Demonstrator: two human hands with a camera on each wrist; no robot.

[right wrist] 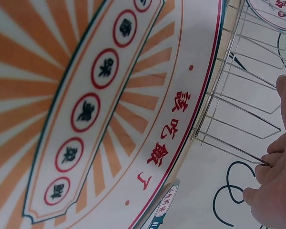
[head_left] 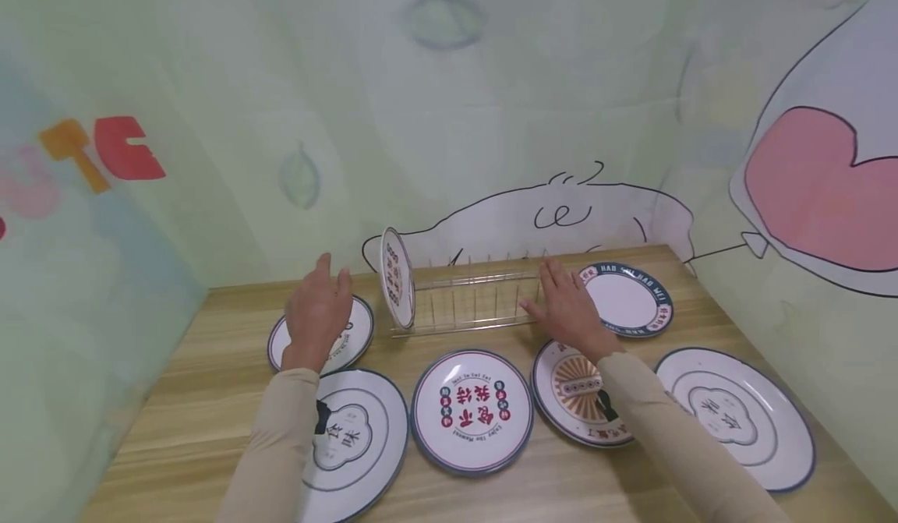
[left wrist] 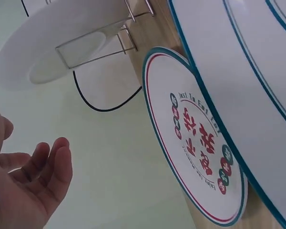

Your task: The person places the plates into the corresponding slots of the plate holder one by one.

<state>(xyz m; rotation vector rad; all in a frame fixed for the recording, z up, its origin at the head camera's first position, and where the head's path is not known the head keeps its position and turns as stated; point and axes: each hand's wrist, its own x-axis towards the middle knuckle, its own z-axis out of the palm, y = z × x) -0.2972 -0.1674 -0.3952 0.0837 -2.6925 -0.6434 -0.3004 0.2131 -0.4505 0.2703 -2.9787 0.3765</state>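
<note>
A wire dish rack (head_left: 477, 280) stands at the back of the wooden table. One small round plate (head_left: 397, 277) stands upright in its left end, printed side facing right; its white back (left wrist: 19, 52) shows in the left wrist view. My left hand (head_left: 317, 316) hovers, fingers loosely bent and holding nothing, over a small plate (head_left: 361, 330) left of the rack. At the rack's right end is my right hand (head_left: 570, 309), its fingers by the end wires and the thumb apart. In the right wrist view those fingers (right wrist: 271, 160) appear to touch the wire.
In front lie a large oval plate (head_left: 382, 429), a round plate with red characters (head_left: 473, 445), an orange sunburst plate (head_left: 578, 383) partly under my right forearm, and another oval plate (head_left: 779, 429). A blue-rimmed plate (head_left: 624, 297) lies right of the rack. Printed curtains (head_left: 449, 118) hang behind.
</note>
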